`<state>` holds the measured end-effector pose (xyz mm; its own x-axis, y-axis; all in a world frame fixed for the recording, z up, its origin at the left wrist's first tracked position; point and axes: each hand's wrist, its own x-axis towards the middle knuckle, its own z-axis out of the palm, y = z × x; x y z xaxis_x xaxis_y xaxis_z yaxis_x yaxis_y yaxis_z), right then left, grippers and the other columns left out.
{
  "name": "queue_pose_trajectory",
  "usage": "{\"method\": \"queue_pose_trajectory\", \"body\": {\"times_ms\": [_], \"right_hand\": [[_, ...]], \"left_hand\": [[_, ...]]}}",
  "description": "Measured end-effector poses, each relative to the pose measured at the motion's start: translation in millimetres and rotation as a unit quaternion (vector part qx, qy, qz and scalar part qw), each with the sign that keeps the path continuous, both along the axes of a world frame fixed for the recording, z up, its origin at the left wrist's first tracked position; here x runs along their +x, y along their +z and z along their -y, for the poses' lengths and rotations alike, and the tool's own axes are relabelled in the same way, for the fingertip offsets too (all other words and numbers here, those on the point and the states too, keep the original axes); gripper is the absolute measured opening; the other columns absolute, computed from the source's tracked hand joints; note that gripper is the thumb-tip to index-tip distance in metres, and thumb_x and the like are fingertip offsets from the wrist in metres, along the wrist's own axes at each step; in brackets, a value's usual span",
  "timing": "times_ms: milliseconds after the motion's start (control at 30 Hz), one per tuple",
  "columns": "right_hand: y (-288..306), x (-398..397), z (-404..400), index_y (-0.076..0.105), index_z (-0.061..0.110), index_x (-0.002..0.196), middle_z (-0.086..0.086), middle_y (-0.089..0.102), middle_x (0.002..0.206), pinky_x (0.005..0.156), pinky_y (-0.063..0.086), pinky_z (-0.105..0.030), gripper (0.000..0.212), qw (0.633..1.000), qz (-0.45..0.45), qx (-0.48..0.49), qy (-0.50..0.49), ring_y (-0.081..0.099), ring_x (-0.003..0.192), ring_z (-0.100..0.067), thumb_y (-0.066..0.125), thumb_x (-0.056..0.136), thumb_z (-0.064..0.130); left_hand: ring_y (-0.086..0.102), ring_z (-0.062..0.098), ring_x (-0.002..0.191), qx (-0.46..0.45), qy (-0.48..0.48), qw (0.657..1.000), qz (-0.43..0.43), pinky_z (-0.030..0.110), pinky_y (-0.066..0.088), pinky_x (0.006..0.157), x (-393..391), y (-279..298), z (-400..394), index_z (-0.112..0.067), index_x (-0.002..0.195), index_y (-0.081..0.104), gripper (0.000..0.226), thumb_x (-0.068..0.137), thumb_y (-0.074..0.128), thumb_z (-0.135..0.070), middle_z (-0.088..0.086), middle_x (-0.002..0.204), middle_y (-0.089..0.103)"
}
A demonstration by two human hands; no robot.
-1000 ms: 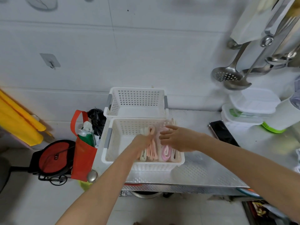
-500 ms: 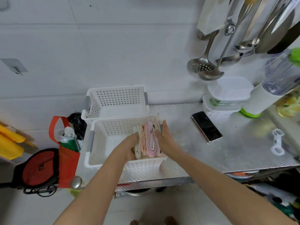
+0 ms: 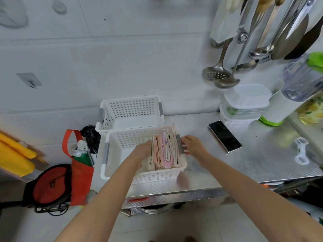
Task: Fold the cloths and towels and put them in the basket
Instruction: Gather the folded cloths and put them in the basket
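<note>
Head view shows the right hand (image 3: 193, 146) now outside the near white perforated plastic basket (image 3: 120, 137), its fingers curled round the grey handle (image 3: 179, 144) on the basket's right rim; half a second earlier that hand lay inside, pressed flat against the right side of the cloths. The left hand (image 3: 142, 152) stays inside the basket, fingers straight and pressing the left face of the folded pink, peach and cream cloths and towels (image 3: 165, 152). These stand on edge in a tight row packed against the basket's right wall, and the left half of the basket floor lies bare.

A second white perforated basket (image 3: 130, 110) touches the near one on its far side and sits against the white tiled wall (image 3: 122, 58). The near basket stands at the left end of the embossed metal counter (image 3: 253, 163), its front wall close to the counter's front edge. To the right, bare counter lies between the basket and a black smartphone (image 3: 224, 136). Further right are stacked clear lidded containers (image 3: 244, 105), a blender with a green base (image 3: 286, 100), and a small white plastic clip (image 3: 301, 152). Steel ladles and a skimmer (image 3: 220, 74) hang above. Left of the counter an orange shopping bag (image 3: 78, 172) hangs just beside the basket's left wall.
</note>
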<state>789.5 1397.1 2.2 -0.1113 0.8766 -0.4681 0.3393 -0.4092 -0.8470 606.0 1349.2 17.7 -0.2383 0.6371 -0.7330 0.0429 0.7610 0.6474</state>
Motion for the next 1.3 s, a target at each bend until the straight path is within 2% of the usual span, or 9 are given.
{"method": "queue_pose_trajectory", "body": {"times_ms": [100, 167, 367, 500, 633, 733, 867, 1067, 1300], "right_hand": [[16.0, 17.5, 1.2, 0.059, 0.001, 0.1, -0.015, 0.062, 0.097, 0.07, 0.051, -0.03, 0.02, 1.0, 0.004, 0.012, -0.022, 0.06, 0.081, -0.025, 0.042, 0.099, 0.01], [23.1, 33.4, 4.2, 0.059, -0.006, 0.108, -0.016, 0.061, 0.096, 0.07, 0.05, -0.029, 0.023, 0.999, 0.008, 0.022, -0.042, 0.06, 0.084, -0.027, 0.042, 0.099, 0.008], [30.8, 106.2, 30.3, 0.06, -0.001, 0.103, -0.013, 0.062, 0.09, 0.067, 0.051, -0.028, 0.019, 0.992, 0.045, 0.04, -0.112, 0.06, 0.075, -0.023, 0.043, 0.099, 0.007], [33.0, 188.2, 72.6, 0.061, 0.008, 0.086, -0.014, 0.064, 0.088, 0.06, 0.048, -0.027, 0.018, 0.983, 0.124, 0.06, -0.12, 0.06, 0.07, -0.022, 0.047, 0.097, 0.009], [44.2, 286.4, 137.1, 0.064, 0.008, 0.091, -0.006, 0.067, 0.088, 0.069, 0.046, -0.032, 0.017, 0.951, 0.272, 0.097, -0.112, 0.062, 0.08, -0.023, 0.05, 0.091, 0.018], [51.4, 392.8, 213.2, 0.061, 0.01, 0.088, -0.004, 0.066, 0.086, 0.069, 0.045, -0.032, 0.018, 0.929, 0.32, 0.067, -0.172, 0.059, 0.075, -0.019, 0.049, 0.093, 0.023], [61.2, 526.8, 317.2, 0.061, 0.012, 0.076, -0.006, 0.065, 0.083, 0.073, 0.045, -0.034, 0.017, 0.895, 0.331, 0.031, -0.298, 0.059, 0.079, -0.023, 0.055, 0.089, 0.022], [61.9, 674.2, 449.7, 0.064, 0.012, 0.086, -0.004, 0.064, 0.082, 0.068, 0.041, -0.028, 0.015, 0.81, 0.324, -0.026, -0.488, 0.06, 0.084, -0.024, 0.058, 0.09, 0.025], [40.3, 793.0, 541.3, 0.059, 0.015, 0.082, -0.005, 0.063, 0.082, 0.066, 0.039, -0.028, 0.013, 0.72, 0.306, -0.07, -0.619, 0.058, 0.081, -0.024, 0.06, 0.089, 0.026]], "left_hand": [[0.047, 0.026, 0.119, 0.061, -0.026, 0.997, -0.048, 0.038, 0.038, 0.096, -11.2, 18.8, -2.9, -0.01, 0.134, 0.048, 0.048, 0.1, 0.036, -0.042, 0.008, 0.134, 0.049], [0.05, 0.022, 0.095, 0.116, -0.07, 0.986, -0.101, 0.032, 0.039, 0.083, -11.8, 33.1, -8.3, -0.013, 0.099, 0.059, 0.029, 0.1, 0.04, -0.034, 0.008, 0.107, 0.054], [0.049, 0.022, 0.069, 0.265, -0.254, 0.901, -0.23, 0.029, 0.037, 0.06, 60.2, 72.8, -22.9, -0.009, 0.069, 0.051, 0.027, 0.093, 0.041, -0.014, 0.005, 0.07, 0.054], [0.061, 0.03, 0.083, 0.261, -0.436, 0.831, -0.226, 0.031, 0.045, 0.07, 171.1, 75.2, -8.5, -0.002, 0.084, 0.063, 0.025, 0.093, 0.048, -0.019, 0.016, 0.088, 0.065], [0.06, 0.029, 0.086, 0.267, -0.597, 0.716, -0.244, 0.036, 0.047, 0.077, 294.4, 67.8, 17.7, -0.008, 0.079, 0.06, 0.023, 0.093, 0.048, -0.021, 0.015, 0.086, 0.06], [0.059, 0.029, 0.102, 0.284, -0.67, 0.642, -0.241, 0.034, 0.046, 0.086, 419.4, 60.9, 54.3, -0.005, 0.1, 0.065, 0.029, 0.095, 0.048, -0.029, 0.012, 0.106, 0.064], [0.058, 0.024, 0.092, 0.295, -0.743, 0.573, -0.179, 0.032, 0.045, 0.081, 578.7, 56.3, 116.5, -0.016, 0.089, 0.056, 0.017, 0.094, 0.049, -0.031, 0.005, 0.093, 0.056], [0.056, 0.022, 0.095, 0.295, -0.798, 0.517, -0.092, 0.037, 0.047, 0.092, 758.2, 60.2, 211.4, -0.014, 0.092, 0.056, 0.014, 0.095, 0.05, -0.027, 0.006, 0.097, 0.056], [0.054, 0.021, 0.076, 0.287, -0.834, 0.47, -0.043, 0.028, 0.041, 0.068, 925.3, 34.2, 277.2, -0.014, 0.069, 0.058, 0.027, 0.088, 0.05, -0.031, 0.0, 0.073, 0.057]]}}
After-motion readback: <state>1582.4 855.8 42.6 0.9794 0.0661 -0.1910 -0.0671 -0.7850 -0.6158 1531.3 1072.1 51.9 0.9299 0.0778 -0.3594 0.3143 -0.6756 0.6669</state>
